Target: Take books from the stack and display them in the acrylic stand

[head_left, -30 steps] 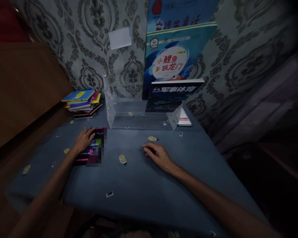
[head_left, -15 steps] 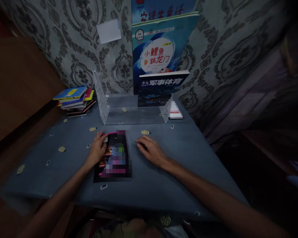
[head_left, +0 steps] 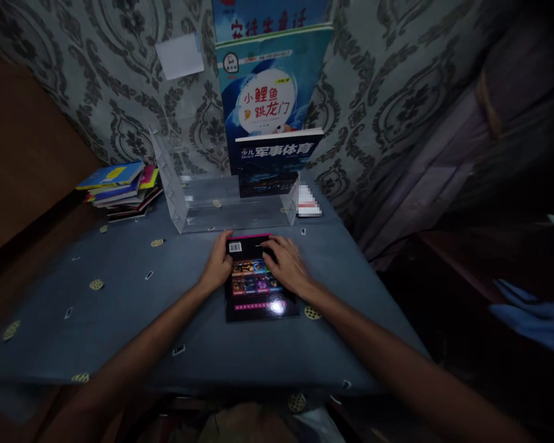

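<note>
A dark book with pink lettering, rows of small pictures and a barcode lies flat on the table in front of me. My left hand holds its left edge, with the fingertips at the upper left corner and the thumb by the pictures. Over the upper right part of the cover, my right hand rests with bent fingers, gripping that side and hiding part of the pictures. Just beyond the book stands a clear acrylic rack. Several upright books, including a dark blue one, stand at its right side.
A stack of books sits at the table's far left. A white object, partly pixelated, is right of the rack. The blue tablecloth covers the table. Patterned wallpaper rises behind, and a curtain hangs to the right.
The book has moved right across the table with my left hand on it. My right hand, earlier apart from it, is now on its right side. The view has shifted slightly right.
</note>
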Motion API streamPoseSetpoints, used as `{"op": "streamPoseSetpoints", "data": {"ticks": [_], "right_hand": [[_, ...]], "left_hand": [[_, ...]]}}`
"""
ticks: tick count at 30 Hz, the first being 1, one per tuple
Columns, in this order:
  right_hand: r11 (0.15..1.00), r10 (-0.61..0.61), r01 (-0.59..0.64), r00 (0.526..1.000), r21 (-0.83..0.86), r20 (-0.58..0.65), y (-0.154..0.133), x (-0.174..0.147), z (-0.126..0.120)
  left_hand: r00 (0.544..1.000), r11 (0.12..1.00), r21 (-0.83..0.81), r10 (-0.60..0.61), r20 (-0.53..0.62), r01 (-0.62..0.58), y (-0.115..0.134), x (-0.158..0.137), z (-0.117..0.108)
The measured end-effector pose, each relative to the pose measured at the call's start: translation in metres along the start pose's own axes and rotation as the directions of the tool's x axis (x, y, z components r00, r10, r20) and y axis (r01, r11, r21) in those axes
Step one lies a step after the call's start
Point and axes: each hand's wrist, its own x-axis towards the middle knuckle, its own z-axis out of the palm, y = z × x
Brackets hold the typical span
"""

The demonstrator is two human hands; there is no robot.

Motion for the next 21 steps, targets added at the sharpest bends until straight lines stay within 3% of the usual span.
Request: {"op": "streamPoseSetpoints", "data": {"ticks": [4,8,11,15,21], "right_hand": [[0.989,-0.09,0.087,0.996,-0.116,-0.017,-0.009,0.003,-0.003],[0.948,-0.283,0.3,0.948,-0.106,0.146,-0.035,0.02,0.003],[0.926,-0.349,0.373,0.904,-0.056,0.248,-0.05,0.032,0.013],[0.945,-0.306,0.324,0.923,-0.042,0.232,-0.041,0.033,0.018],[0.992,-0.095,0.104,0.989,-0.071,0.113,0.006,0.019,0.0]], "left_hand": [[0.999,0.999,-0.018,0.034,0.029,-0.034,-0.011,0.004,-0.002],[0.996,0.995,0.018,0.094,0.006,-0.095,-0.011,0.0,-0.002],[0.99,0.987,0.084,0.14,0.014,-0.14,-0.005,-0.004,-0.001],[0.988,0.973,0.169,0.148,0.051,-0.155,0.003,-0.005,-0.002],[0.989,0.969,0.208,0.123,0.076,-0.137,0.01,-0.005,-0.006]]}}
